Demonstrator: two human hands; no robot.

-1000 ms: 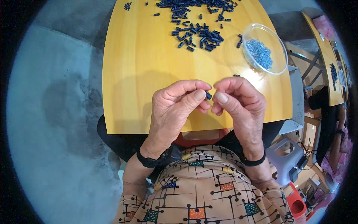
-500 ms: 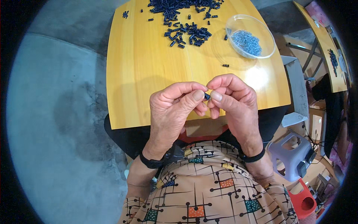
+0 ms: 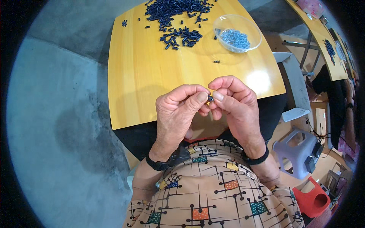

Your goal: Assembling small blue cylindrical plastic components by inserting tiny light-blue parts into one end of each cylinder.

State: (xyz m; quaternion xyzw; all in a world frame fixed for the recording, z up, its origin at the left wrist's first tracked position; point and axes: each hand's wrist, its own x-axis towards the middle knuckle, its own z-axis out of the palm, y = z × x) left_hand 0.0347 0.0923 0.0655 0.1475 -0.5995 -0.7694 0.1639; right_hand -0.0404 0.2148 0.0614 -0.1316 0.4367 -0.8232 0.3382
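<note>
Just over the table's near edge, my two hands meet fingertip to fingertip. A small black cylindrical piece (image 3: 210, 98) is pinched between the thumb and fingers of my left hand (image 3: 178, 108). My right hand (image 3: 240, 106) is closed in a pinch at the other end of that piece. Its thumb tip reaches the piece, and whatever else those fingertips hold is too small to make out. A nearer cluster of similar black pieces (image 3: 190, 37) and a large heap of black pieces (image 3: 171, 11) lie beyond my hands. A single black piece (image 3: 216, 61) lies closer to me.
A clear round bowl (image 3: 255, 45) with small shiny bluish-clear pieces (image 3: 235, 39) stands at the table's right. Several tiny dark bits (image 3: 124, 23) lie far left. Right of the yellow table (image 3: 140, 76) are a grey box (image 3: 298, 85), a pale stool (image 3: 292, 152) and a red stool (image 3: 310, 197).
The table and everything on it have shifted left in view. My hands keep their pinch in nearly the same place, and the black piece shows at a slightly different angle.
</note>
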